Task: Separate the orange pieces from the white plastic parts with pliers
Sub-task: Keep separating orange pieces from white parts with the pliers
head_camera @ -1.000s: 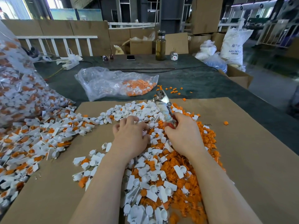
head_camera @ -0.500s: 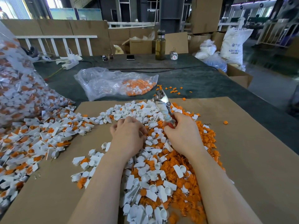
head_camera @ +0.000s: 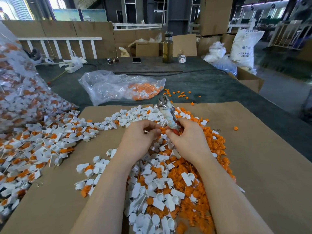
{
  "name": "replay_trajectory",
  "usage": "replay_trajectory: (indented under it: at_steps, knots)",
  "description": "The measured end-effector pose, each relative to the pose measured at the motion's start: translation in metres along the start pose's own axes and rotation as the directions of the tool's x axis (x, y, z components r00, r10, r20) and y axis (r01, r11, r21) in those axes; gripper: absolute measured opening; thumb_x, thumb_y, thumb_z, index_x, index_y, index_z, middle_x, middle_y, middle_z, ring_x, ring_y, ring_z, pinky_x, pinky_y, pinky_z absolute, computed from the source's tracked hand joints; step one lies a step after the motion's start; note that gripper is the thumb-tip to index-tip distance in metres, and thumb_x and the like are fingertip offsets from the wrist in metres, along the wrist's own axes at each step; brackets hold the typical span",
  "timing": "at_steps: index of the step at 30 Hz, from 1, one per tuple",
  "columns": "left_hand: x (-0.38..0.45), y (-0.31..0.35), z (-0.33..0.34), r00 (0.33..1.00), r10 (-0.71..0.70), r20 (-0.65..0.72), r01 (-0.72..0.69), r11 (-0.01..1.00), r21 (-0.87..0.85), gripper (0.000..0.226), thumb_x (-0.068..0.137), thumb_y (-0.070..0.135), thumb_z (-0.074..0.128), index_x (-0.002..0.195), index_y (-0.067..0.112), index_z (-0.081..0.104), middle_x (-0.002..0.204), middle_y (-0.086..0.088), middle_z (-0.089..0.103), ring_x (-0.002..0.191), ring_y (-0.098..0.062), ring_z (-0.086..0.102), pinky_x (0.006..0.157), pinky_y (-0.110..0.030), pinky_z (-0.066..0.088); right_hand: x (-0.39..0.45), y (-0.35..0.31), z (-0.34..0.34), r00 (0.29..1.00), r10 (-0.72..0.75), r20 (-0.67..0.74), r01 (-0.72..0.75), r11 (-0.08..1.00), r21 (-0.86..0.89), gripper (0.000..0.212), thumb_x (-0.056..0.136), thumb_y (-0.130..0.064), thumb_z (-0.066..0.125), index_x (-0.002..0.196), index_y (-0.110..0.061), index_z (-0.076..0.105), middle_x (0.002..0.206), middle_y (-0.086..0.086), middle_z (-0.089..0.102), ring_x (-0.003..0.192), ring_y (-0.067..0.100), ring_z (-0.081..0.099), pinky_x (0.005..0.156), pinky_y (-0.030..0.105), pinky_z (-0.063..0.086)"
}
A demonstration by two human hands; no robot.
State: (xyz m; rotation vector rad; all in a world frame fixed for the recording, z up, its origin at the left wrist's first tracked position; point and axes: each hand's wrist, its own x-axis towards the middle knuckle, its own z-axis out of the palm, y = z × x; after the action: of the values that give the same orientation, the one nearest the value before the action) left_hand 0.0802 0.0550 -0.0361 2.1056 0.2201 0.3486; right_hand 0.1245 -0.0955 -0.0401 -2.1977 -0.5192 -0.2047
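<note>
I saw both forearms reach forward over the pile, hands raised just above it and close together, knuckles up. The right hand (head_camera: 187, 139) gripped the pliers (head_camera: 168, 114) by the handles, fingers curled round them; the red grip showed under the thumb, and the metal head pointed up and away, tilted slightly left. I could not tell how the jaws stood. The left hand (head_camera: 140, 137) had its fingers bent, thumb and fingertips together on a small orange piece (head_camera: 162, 129). That piece sat between the two hands, touching the left fingertips and just beside the pliers' handle end and the right thumb.

The mixed pile (head_camera: 168, 179) of white parts and orange pieces lay on the cardboard (head_camera: 263, 166) covering the worktop (head_camera: 219, 86), directly under the hands. Separated orange pieces were thickest along the pile's right edge. Unsorted parts (head_camera: 42, 142) spilled from a large bag (head_camera: 18, 92) at the left. A smaller clear bag (head_camera: 121, 86) holding orange pieces lay beyond the cardboard, well apart from the hands.
</note>
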Motion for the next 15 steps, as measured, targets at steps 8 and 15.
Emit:
replay_trajectory:
  at_steps: [8,15]
  knots:
    - [-0.0006,0.0030,-0.0008,1.000,0.002,0.008,-0.003,1.000,0.015,0.015,0.091,0.026,0.069,0.078,0.034,0.071,0.073,0.021,0.070,0.067,0.002,0.064,0.061,-0.018,0.045,-0.0006,-0.0019,-0.0004,1.000,-0.029,0.002,0.030,0.999,-0.013,0.016,0.088,-0.035,0.066,0.092,-0.020,0.062,0.075,-0.010,0.056,0.069,0.009,0.054,0.057,0.022,0.034]
    - [-0.0020,0.0023,-0.0033,0.999,-0.054,-0.005,0.053,0.993,-0.104,0.009,0.087,0.027,0.074,0.080,0.033,0.076,0.074,0.020,0.073,0.070,0.005,0.066,0.065,-0.015,0.049,-0.0007,-0.0016,0.0032,0.999,-0.045,-0.028,0.044,0.998,-0.050,0.020,0.088,-0.037,0.066,0.097,-0.019,0.062,0.080,-0.010,0.060,0.072,0.010,0.058,0.058,0.022,0.039]
